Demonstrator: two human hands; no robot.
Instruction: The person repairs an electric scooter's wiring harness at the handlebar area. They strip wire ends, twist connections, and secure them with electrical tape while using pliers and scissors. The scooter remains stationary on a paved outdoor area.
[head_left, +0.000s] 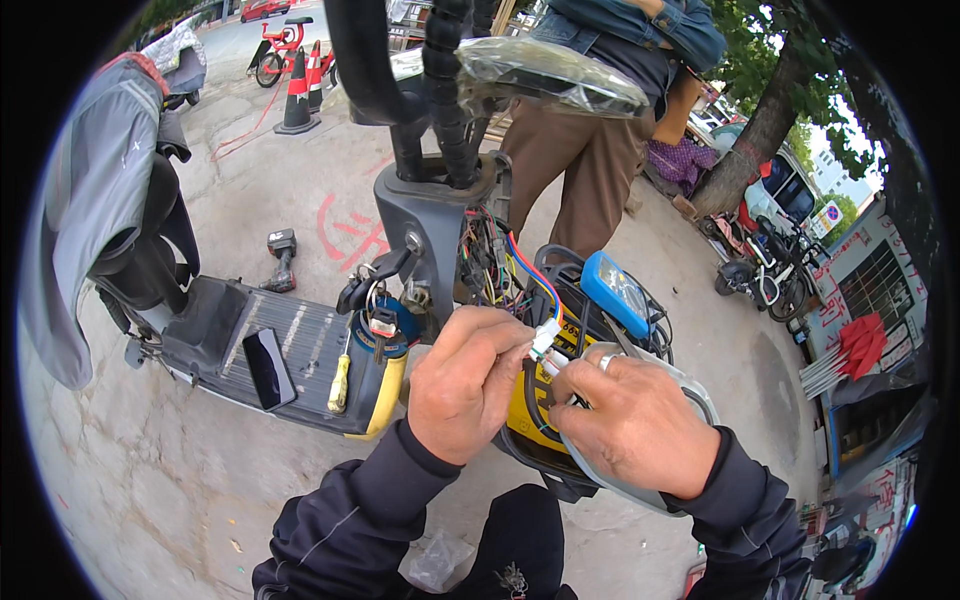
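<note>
While the scooter (200,320) takes up the left of the view, its front column (425,235) rises at the middle, opened so that a tangle of thin wires (483,262) shows on its right. Past that lies a blue handheld meter (615,293); a phone (268,368) and a yellow-handled screwdriver (340,385) rest on the footboard (312,325). Just in front of the column, the left hand (465,385) has thumb and fingers pinched narrow on a white connector (547,332), from which coloured leads (537,272) arch up to the column. The right hand (640,420) pinches a small white piece (551,366) just below; whether the two parts touch, I cannot tell. To work well here, I would grip the housing rather than the leads, leave slack in that arch, line both parts up straight before applying pressure, and brace the wrists so neither part twists.
</note>
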